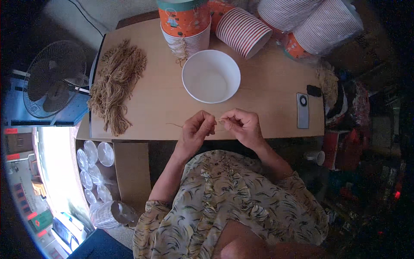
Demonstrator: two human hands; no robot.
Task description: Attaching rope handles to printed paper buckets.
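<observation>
My left hand (198, 130) pinches a thin piece of brown string (173, 124), whose loose tail sticks out to the left of the fist. Close by on the right, my right hand (243, 127) is closed too, thumb against forefinger, with a small bit of the same string at its fingertips. Both hands hover over the table's near edge. Just beyond them stands a white paper tub (210, 98), open side up, its inside bare. At the table's left lies a large tangled bundle of brown string (116, 82).
Orange-printed paper tubs (183, 21) stand stacked at the back, some strands hanging on them. Further stacks (243, 32) lie on their sides, some in plastic wrap (327, 26). A phone (302, 114) rests at right. A fan (54, 80) and clear plastic lids (90, 153) are at left.
</observation>
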